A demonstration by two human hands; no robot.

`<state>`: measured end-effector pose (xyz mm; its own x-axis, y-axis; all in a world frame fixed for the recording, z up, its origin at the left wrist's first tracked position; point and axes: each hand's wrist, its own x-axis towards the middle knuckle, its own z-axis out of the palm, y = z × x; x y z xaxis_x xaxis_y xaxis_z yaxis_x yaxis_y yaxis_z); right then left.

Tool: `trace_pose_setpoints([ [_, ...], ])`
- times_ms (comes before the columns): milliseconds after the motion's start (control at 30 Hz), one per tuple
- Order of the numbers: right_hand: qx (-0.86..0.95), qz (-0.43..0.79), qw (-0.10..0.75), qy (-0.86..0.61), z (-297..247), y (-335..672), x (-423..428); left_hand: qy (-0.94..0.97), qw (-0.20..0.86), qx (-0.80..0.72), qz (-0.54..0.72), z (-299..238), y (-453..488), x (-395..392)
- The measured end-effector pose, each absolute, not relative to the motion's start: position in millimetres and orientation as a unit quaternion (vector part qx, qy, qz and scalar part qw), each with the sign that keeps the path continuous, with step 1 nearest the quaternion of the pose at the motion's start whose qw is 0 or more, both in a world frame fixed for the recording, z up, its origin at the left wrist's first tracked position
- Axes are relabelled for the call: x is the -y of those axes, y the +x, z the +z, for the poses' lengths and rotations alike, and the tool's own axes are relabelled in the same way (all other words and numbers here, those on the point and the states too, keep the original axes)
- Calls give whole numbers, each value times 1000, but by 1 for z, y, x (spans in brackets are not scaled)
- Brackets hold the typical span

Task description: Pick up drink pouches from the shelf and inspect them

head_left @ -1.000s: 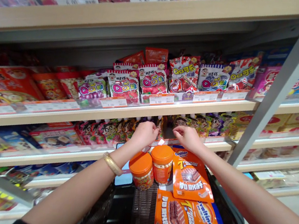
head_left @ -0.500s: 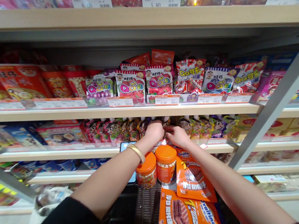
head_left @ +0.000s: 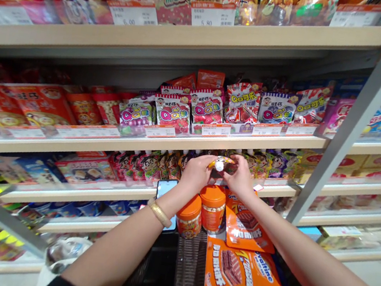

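Observation:
Between my two hands is a small spouted pouch [head_left: 228, 160] with a white cap and yellow edges, seen from its cap end. My left hand [head_left: 195, 178], with a gold bracelet [head_left: 160, 213] on its wrist, pinches the pouch's left edge. My right hand [head_left: 242, 178] is curved around the right edge, its fingertips touching it. Just beyond, partly hidden by my hands, a row of similar spouted pouches [head_left: 147, 164] stands on the shelf. Below my hands are two orange-lidded jars [head_left: 213, 213] and orange Ovaltine biscuit bags [head_left: 245, 278].
The jars and bags lie in a dark basket [head_left: 189, 272]. A phone [head_left: 165, 189] lies left of the jars. The shelf edge [head_left: 140, 142] above the pouches runs across, with QQ gummy bags [head_left: 206, 107] on it. A grey upright post [head_left: 352, 114] stands at right.
Both hands have come back from the pouch row, and a capped pouch now shows between them. The view has shifted slightly, showing more of the top shelf.

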<state>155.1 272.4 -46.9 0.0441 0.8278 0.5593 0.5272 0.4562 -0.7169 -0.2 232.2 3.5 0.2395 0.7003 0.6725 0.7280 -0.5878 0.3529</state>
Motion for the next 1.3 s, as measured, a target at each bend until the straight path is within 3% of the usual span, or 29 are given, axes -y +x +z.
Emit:
trace_pose_setpoints([
  [167, 727, 137, 579, -341, -25, 158, -246, -755, -18, 375, -537, 19, -7, -199],
  [300, 722, 294, 552, -295, -16, 147, -222, -647, -181, 387, -632, 24, -9, -184],
  [433, 678, 406, 536, -297, -24, 133, -213, -605, -293, 396, -626, 9, -15, -179],
  [733, 716, 418, 422, -367, -51, 131, -211, -501, -368, 474, -623, -53, -23, -181],
  [1300, 703, 431, 441, -354, -59, 138, -200, -633, -376, 444, -510, -61, -29, -178],
])
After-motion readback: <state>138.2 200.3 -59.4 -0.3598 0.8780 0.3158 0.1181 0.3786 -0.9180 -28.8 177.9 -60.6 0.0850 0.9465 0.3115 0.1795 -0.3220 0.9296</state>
